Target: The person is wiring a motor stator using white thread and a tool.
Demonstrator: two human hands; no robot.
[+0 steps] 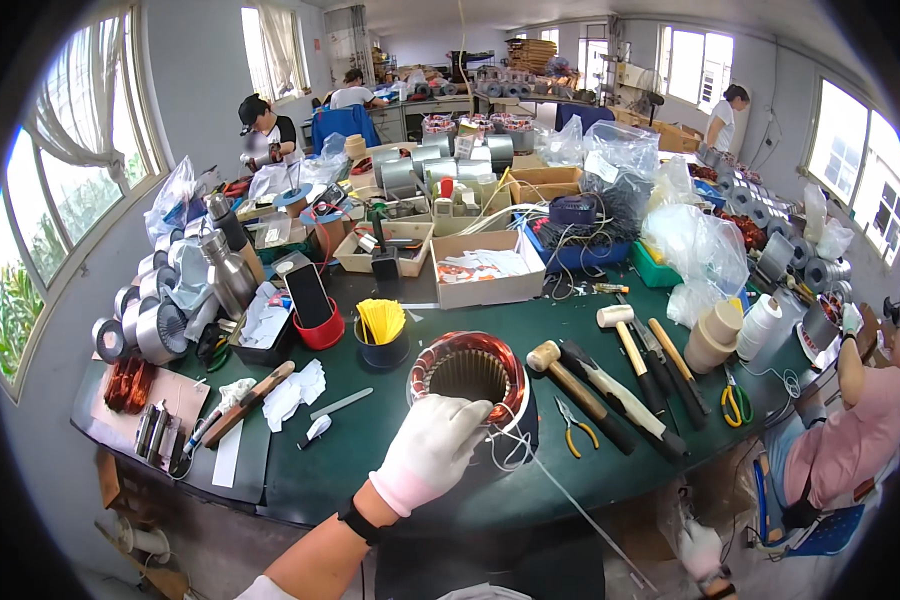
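A motor stator (511,365) with copper windings round its ribbed bore stands upright near the table's front edge. My left hand (432,450), in a white glove, lies over its near rim, fingers curled onto the winding. White lacing cord (515,447) loops at the rim beside these fingertips. From there a straight length runs down to the right, past the table edge. My right hand (702,550), also gloved, is low at the right, off the table. Its fingers look closed; what they hold is too small to make out.
Mallets (580,395), pliers (575,425) and scissors (737,400) lie right of the stator. A cup of yellow strips (381,330) and a phone in a red holder (315,310) stand left. Boxes (488,268) fill the back. A co-worker (855,430) sits at right.
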